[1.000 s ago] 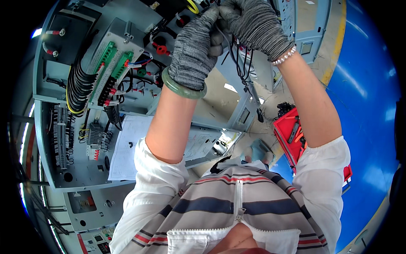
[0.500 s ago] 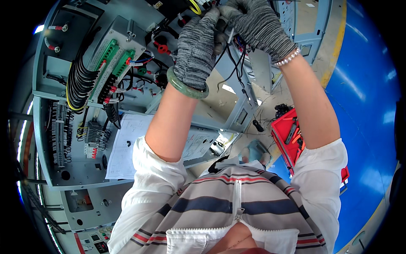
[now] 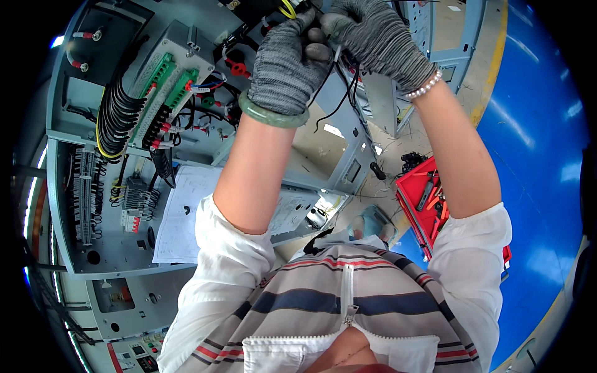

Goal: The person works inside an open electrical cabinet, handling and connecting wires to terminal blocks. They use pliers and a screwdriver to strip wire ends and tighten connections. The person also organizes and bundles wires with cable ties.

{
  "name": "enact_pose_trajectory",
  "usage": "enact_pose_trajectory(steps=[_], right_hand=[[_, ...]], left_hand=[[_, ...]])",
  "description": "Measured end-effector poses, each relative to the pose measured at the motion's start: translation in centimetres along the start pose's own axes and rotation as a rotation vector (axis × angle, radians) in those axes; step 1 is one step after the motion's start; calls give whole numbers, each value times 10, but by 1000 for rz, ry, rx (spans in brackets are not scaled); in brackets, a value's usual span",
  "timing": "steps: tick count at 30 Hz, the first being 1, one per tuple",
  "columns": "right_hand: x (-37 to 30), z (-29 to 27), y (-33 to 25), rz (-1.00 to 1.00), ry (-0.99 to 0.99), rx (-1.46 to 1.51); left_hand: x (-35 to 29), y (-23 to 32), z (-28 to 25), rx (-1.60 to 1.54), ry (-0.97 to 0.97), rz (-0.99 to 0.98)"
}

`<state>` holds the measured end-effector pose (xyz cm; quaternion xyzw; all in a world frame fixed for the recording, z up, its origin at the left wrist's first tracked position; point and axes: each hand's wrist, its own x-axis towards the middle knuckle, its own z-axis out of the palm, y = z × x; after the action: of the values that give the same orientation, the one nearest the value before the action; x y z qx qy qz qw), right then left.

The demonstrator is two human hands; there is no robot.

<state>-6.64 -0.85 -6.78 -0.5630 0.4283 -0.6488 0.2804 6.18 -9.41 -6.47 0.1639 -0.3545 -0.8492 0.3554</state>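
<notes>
Both hands wear grey knitted gloves and meet at the top of the view, over an open electrical cabinet. Fingers curled, my left hand (image 3: 286, 68) works close to the cabinet wiring; what lies in its grip is hidden. My right hand (image 3: 379, 43) is closed beside it, its fingertips pressed together on black wires (image 3: 348, 90) that hang down between the hands. A thin white piece (image 3: 337, 53) shows on these wires. Just above my left hand is a yellow wire loop (image 3: 287, 9). A red ring-shaped part (image 3: 237, 69) sits to its left.
Left stands a grey module with green terminal blocks (image 3: 163, 76) and a bundle of black wires (image 3: 118, 127). Below it, a paper drawing (image 3: 180, 217) lies on the cabinet beside a small breaker (image 3: 132, 222). A red toolbox (image 3: 413, 186) with tools rests on the floor at right.
My left hand has turned, so its thumb and fingertips show more, and its wrist has risen slightly. My right hand has shifted only a little. The hanging black wires have swung slightly left.
</notes>
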Motion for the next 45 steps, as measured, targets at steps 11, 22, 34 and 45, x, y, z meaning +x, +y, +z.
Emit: enact_pose_trajectory(steps=[11,22,34,45], right_hand=[[25,-6,-26,73,23,-444],[51,-21,-4,-208,-238,-1047],[60,-18,5,-403,-311,-1205],[58,-10,-8,-410,-203,-1184]], left_hand=[[-11,1,-3,57,-38,31],[-27,-8,12,-93,-112,77],[-45,-17,29,207,-12,420],[-55,14,23,1228,-85,530]])
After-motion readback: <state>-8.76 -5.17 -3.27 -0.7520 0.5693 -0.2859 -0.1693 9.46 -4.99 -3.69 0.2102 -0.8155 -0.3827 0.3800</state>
